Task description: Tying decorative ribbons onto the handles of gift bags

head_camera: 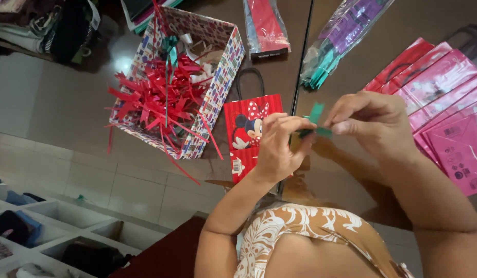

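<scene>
A green ribbon strip [316, 119] sits right of frame centre, held above the dark table [352, 46]. The left hand [279, 146] pinches the strip's lower end, its fingers closed on the ribbon. The right hand [372, 123] grips the upper end between thumb and fingertips, likewise closed on the ribbon. The two hands are almost touching.

Just left of the left hand, a small red gift bag [247, 131] with a cartoon mouse print and black handles lies flat on the table. Upper left of centre, a patterned box [220, 85] holds red ribbon bows [158, 100]. At the top edge lie a packet of red ribbon [267, 25] and a packet of purple and green ribbon [339, 36]. A fanned stack of pink gift bags [444, 103] occupies the right edge.
</scene>
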